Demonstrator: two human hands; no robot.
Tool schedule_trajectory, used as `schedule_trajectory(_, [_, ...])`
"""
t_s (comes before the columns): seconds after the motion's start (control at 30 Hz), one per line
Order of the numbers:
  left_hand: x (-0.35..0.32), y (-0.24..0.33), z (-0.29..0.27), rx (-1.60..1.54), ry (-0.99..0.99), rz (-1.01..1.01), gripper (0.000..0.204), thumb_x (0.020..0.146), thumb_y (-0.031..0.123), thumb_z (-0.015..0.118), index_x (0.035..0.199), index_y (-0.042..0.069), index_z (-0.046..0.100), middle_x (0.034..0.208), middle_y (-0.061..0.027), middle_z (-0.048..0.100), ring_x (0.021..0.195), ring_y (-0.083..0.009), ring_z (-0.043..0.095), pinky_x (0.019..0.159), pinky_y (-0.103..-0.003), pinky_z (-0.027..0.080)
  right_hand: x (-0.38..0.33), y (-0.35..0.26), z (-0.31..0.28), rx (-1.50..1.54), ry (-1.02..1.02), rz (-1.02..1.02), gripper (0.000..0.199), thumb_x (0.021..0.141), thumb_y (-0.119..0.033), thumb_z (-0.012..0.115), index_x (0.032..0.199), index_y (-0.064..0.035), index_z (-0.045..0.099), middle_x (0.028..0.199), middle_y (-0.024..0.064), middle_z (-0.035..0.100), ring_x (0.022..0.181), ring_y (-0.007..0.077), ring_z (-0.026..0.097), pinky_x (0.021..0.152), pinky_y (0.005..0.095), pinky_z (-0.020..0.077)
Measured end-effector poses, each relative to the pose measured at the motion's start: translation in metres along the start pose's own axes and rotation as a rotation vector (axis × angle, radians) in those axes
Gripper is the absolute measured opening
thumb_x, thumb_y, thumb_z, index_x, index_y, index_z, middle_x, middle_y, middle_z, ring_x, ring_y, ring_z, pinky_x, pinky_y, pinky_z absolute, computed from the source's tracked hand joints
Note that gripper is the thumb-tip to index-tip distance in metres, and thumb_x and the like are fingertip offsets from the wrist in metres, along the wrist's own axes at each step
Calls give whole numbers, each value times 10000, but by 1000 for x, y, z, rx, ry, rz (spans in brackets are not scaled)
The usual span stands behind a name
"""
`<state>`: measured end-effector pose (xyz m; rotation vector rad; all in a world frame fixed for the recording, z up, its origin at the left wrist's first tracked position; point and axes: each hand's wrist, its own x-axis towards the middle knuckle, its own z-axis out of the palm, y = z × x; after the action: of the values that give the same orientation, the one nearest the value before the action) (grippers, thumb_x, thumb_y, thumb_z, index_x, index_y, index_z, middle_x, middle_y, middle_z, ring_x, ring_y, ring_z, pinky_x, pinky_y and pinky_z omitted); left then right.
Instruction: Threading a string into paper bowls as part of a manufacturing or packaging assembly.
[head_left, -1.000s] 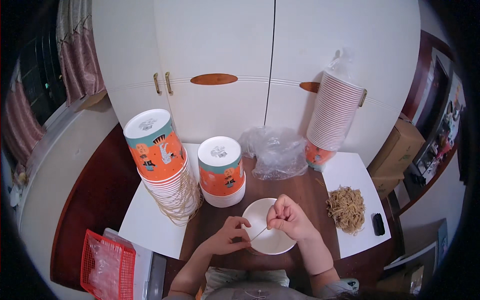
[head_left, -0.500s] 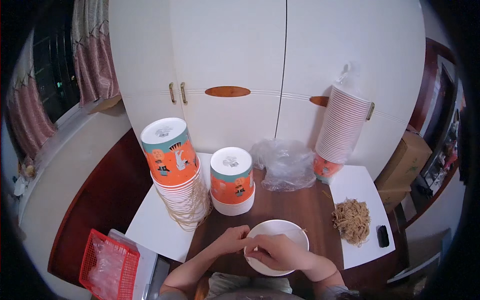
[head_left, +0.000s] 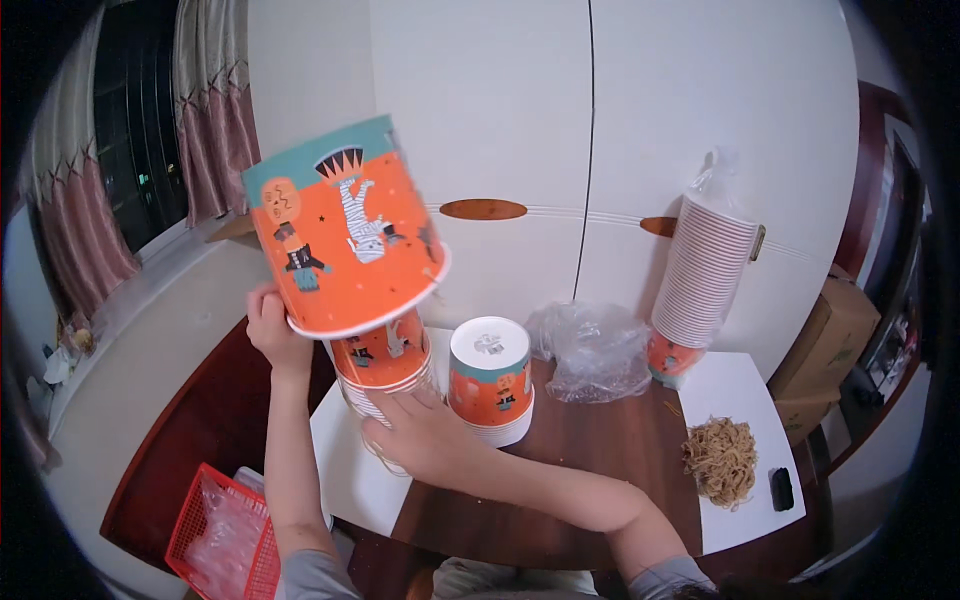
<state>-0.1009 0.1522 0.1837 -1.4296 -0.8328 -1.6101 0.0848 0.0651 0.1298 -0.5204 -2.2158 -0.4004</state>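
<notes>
Seen from the head camera, the left hand (head_left: 272, 330) grips an upturned orange paper tub (head_left: 345, 228), lifted off the left-hand stack (head_left: 385, 375), which the right hand (head_left: 425, 435) steadies with fingers spread flat. The step looks like separating one tub; next it needs a clear lift away. Three stacks stand: left, a short middle one (head_left: 490, 380), a tall one far right (head_left: 700, 280); one pile of rubber bands (head_left: 722, 460).

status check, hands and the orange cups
Left hand lifting top orange cup off stack. Right hand steadying stack. Shorter cup stack close beside.
</notes>
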Motion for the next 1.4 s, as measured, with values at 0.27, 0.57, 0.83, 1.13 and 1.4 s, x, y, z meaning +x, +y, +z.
schedule_trajectory(0.27, [-68,-59,30,125,-451,-171,206,697,42,563,866,36,446,909,-135,481,771,-354,532,576,-413,447,-1,12,90,-82,-113,116,140,695,-120,499,803,-38,534,942,118,522,859,225,501,720,333,371])
schedule_trajectory(0.57, [-131,-49,-5,73,-695,-151,209,706,-20,522,892,36,446,950,-125,512,730,-329,555,585,-377,475,-63,-1,134,-55,-224,110,171,708,-133,472,815,-16,535,961,169,513,886,257,498,811,358,358])
schedule_trajectory(0.83, [-150,-32,-24,126,-754,-289,269,748,-8,479,1012,34,452,1058,-157,488,909,-343,524,713,-393,453,-84,0,128,110,-40,80,186,694,-114,496,838,-5,540,1072,187,507,1013,281,480,883,409,346])
schedule_trajectory(1.13, [-205,36,-89,-17,-685,-492,244,717,14,504,959,-12,481,966,-186,489,920,-350,475,798,-398,393,-110,111,20,-442,98,518,257,712,-166,601,938,-57,545,1038,52,547,1002,238,489,865,413,354])
schedule_trajectory(1.4, [-250,130,-58,-380,-1088,-540,442,683,57,579,1099,-12,446,1125,-188,444,1055,-340,432,906,-388,356,-117,131,27,117,189,670,98,656,-78,640,727,-41,584,807,83,588,821,280,525,739,364,426])
